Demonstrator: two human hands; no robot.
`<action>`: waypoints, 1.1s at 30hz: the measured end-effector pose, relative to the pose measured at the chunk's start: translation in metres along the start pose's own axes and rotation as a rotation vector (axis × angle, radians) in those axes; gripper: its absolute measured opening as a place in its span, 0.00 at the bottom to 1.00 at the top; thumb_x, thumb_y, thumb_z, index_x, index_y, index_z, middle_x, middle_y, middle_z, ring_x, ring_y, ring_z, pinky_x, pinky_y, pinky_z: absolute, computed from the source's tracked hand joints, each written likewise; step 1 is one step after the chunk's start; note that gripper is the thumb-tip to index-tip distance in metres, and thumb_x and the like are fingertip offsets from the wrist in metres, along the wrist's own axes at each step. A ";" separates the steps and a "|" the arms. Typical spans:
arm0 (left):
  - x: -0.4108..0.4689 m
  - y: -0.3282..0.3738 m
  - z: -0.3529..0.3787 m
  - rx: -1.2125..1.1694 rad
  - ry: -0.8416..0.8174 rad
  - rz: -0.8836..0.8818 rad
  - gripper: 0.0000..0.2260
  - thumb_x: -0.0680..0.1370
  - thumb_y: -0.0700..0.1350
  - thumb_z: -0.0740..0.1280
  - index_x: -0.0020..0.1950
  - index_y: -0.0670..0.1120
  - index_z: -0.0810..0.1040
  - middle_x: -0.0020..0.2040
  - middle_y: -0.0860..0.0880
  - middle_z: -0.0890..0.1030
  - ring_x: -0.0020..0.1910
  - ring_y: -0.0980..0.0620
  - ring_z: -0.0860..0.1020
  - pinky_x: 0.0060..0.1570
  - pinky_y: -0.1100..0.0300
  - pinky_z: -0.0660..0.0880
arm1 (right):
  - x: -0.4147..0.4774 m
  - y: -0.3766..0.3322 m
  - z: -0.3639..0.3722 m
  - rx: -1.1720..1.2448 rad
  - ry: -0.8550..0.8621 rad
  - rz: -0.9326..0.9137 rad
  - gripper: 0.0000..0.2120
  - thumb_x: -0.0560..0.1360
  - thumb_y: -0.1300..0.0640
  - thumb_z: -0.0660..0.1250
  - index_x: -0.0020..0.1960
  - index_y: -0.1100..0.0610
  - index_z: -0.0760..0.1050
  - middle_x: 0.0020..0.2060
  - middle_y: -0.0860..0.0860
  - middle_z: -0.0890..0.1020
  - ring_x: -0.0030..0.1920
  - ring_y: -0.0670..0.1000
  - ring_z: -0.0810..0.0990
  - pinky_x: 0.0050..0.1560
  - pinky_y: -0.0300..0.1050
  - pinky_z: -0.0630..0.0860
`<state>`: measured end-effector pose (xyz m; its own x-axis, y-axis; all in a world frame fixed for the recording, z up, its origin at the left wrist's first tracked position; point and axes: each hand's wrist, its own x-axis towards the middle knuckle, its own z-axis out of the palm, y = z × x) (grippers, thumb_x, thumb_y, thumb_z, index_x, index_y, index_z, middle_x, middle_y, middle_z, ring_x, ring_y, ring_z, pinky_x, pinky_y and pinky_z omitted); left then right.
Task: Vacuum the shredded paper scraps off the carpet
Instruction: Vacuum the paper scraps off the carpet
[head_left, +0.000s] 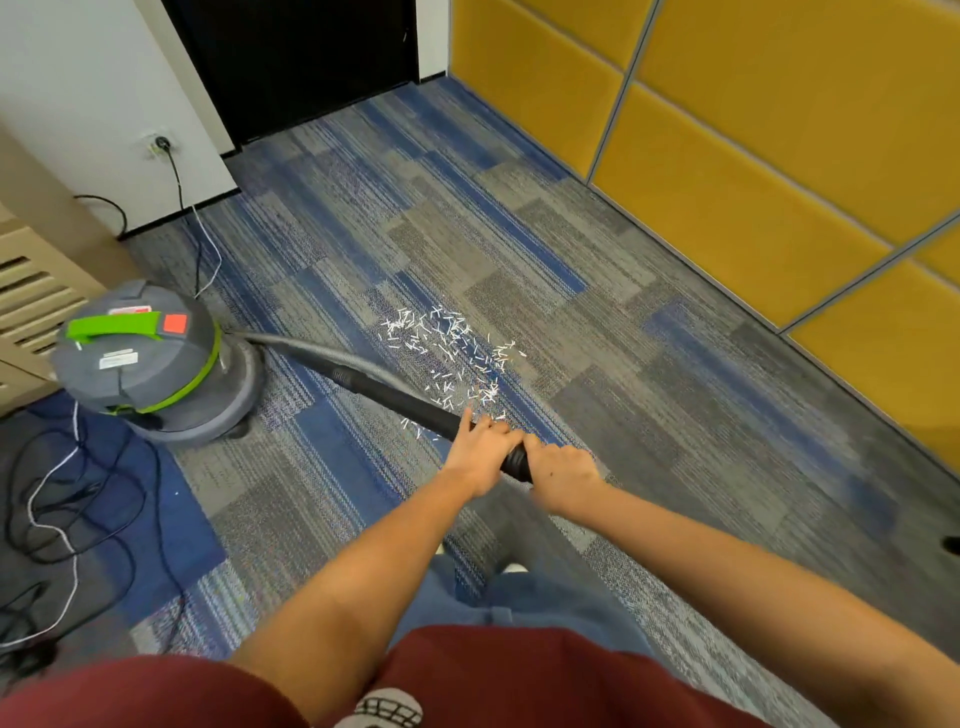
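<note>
White shredded paper scraps (451, 353) lie scattered on the blue and grey carpet (649, 415) in the middle of the view. A grey canister vacuum with a green handle (150, 358) stands at the left. Its grey hose joins a black tube (395, 397) that runs across the near edge of the scraps toward me. My left hand (480, 447) is wrapped around the black tube. My right hand (563, 475) grips the tube's end just behind it. The tube's tip is hidden under my hands.
Yellow padded wall panels (753, 156) line the right side. A dark door (291, 62) is at the back. A wall socket (161, 143) holds the vacuum's plug, and loose cables (67, 509) sprawl on the floor at the left. A beige cabinet (31, 280) stands behind the vacuum.
</note>
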<state>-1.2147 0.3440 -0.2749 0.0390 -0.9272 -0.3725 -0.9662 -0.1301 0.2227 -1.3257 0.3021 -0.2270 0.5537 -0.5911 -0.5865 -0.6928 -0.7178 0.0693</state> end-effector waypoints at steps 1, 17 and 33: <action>-0.003 0.003 0.006 -0.002 0.001 -0.020 0.24 0.75 0.39 0.64 0.70 0.49 0.65 0.69 0.48 0.70 0.70 0.44 0.63 0.73 0.43 0.49 | -0.005 0.002 0.007 0.030 -0.017 0.002 0.20 0.77 0.57 0.63 0.66 0.58 0.61 0.59 0.54 0.77 0.59 0.56 0.78 0.54 0.48 0.73; 0.002 0.075 0.026 -0.450 -0.033 -0.229 0.27 0.76 0.31 0.59 0.72 0.51 0.64 0.77 0.38 0.43 0.72 0.27 0.45 0.67 0.38 0.61 | -0.048 0.064 0.033 0.487 -0.143 0.101 0.23 0.75 0.52 0.65 0.66 0.57 0.61 0.52 0.54 0.77 0.51 0.55 0.78 0.47 0.45 0.72; 0.002 0.068 0.024 -0.248 0.003 -0.166 0.30 0.73 0.39 0.69 0.71 0.51 0.61 0.74 0.43 0.59 0.68 0.36 0.63 0.61 0.43 0.71 | -0.072 0.052 0.020 0.543 -0.158 0.122 0.25 0.72 0.55 0.68 0.65 0.58 0.63 0.46 0.53 0.73 0.44 0.53 0.75 0.41 0.43 0.71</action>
<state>-1.2867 0.3417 -0.2821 0.1926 -0.8871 -0.4195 -0.8549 -0.3615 0.3720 -1.4112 0.3146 -0.1969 0.4080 -0.5659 -0.7165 -0.9082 -0.3316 -0.2553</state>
